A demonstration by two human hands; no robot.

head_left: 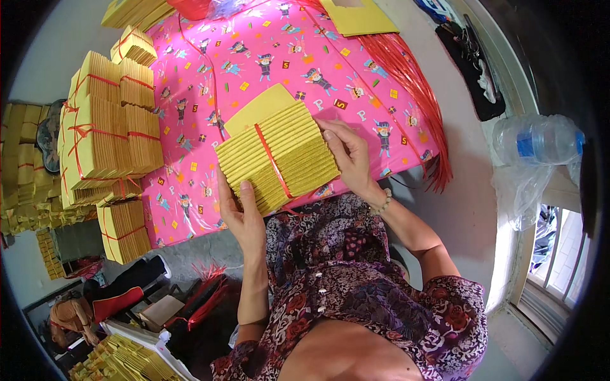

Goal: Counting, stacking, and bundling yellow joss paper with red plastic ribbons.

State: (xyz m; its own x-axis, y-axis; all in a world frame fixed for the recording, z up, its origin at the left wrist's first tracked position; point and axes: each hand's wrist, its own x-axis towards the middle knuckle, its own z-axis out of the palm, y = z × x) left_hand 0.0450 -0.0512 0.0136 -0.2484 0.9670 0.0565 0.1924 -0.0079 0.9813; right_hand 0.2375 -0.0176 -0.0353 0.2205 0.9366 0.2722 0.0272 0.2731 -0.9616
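Between my two hands is a bundle of folded yellow paper (pixel 298 155), its ridged folds showing, with one red plastic strip (pixel 273 162) round its middle. My left hand (pixel 240 209) grips the near left corner, thumb on top of the folds. On the right side, my right hand (pixel 348 151) holds the bundle's end, thumb along the edge and the fingers partly hidden behind it. A flat yellow sheet or stack (pixel 257 106) shows just beyond the bundle. Below lies the table's pink patterned cover (pixel 254 70).
Tied yellow paper bundles (pixel 95 136) are piled at the table's left edge. Loose red strips (pixel 413 101) hang over the right edge, beside a yellow stack (pixel 362 16). A clear plastic bottle (pixel 540 140) is at the far right. A box of yellow paper pieces (pixel 121 359) stands lower left.
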